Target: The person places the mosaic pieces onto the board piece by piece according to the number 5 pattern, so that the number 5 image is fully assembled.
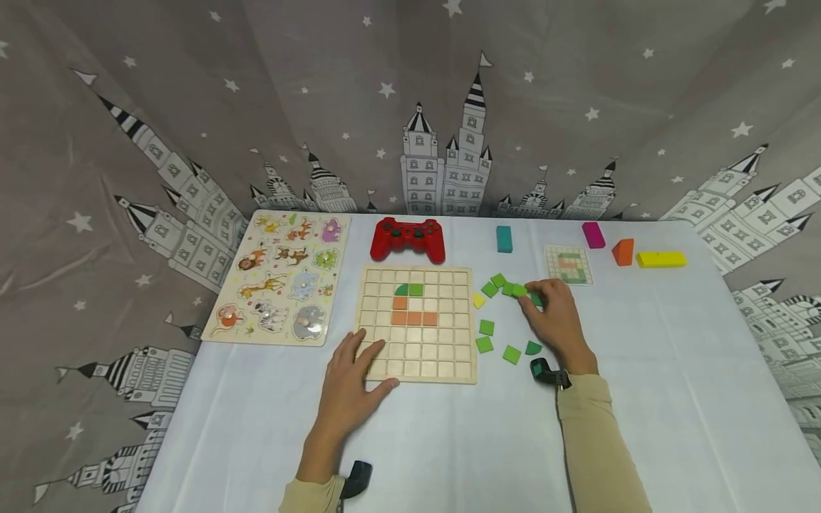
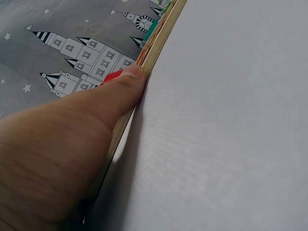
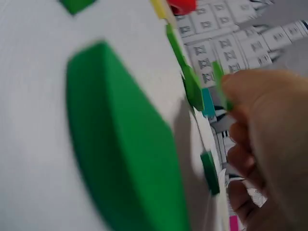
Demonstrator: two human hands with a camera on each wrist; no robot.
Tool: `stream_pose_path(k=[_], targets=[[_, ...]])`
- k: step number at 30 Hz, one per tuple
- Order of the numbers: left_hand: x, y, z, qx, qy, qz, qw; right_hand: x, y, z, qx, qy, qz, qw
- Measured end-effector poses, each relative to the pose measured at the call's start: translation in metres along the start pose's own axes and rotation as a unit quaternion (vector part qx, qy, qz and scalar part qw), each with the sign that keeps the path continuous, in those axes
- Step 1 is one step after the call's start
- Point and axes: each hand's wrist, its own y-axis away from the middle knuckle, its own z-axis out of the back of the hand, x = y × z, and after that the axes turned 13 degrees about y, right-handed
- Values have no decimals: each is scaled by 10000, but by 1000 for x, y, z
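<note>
The left hand [image 1: 348, 388] rests at the front left corner of a wooden grid board [image 1: 377, 356], fingers spread over its edge; in the left wrist view the thumb [image 2: 127, 79] lies along the board's side. On the board sit a dark green quarter-round tile [image 1: 402, 290], a light green square and several orange squares [image 1: 400, 303]. To the right of the board, the right hand [image 1: 556, 317] pinches a light green square tile [image 3: 220, 82] between thumb and index finger, raised off the table. Loose green squares [image 1: 490, 289] lie beside it, and a dark green quarter-round tile [image 1: 533, 348] lies near the wrist.
A pattern card [image 1: 577, 276] lies beyond the right hand. Teal [image 1: 504, 239], magenta [image 1: 593, 235], orange [image 1: 623, 252] and yellow [image 1: 661, 259] blocks line the back. A red game controller [image 1: 408, 239] stands behind the board; an animal puzzle [image 1: 276, 278] lies left. A yellow tile [image 1: 478, 301] touches the board's right side.
</note>
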Motion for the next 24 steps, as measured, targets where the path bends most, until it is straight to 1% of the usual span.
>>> stream_pose_path(k=[3,7,10,14,17,20,24], targets=[[0,0,0,-9,8,10,10000,16,-4,2,21,45,143,9999],[0,0,1,-21,41,2,10000,45,-12,-1,170,94,407,9990],[-1,0,1,33,51,32,10000,68,-17,-8,377,55,740,9965],[-1,0,1,49,50,81,9999,92,-26,-19,563,34,1246,9906],[-1,1,1,-11,44,29,10000,107,-34,-30,709,372,1584,9841],[-1,1,0,-78,15,-50,10000,120,-40,-37,917,753,1866,9752],[0,1,0,-97,-17,-101,9999,129,-43,-42,1068,1153,1956,9680]])
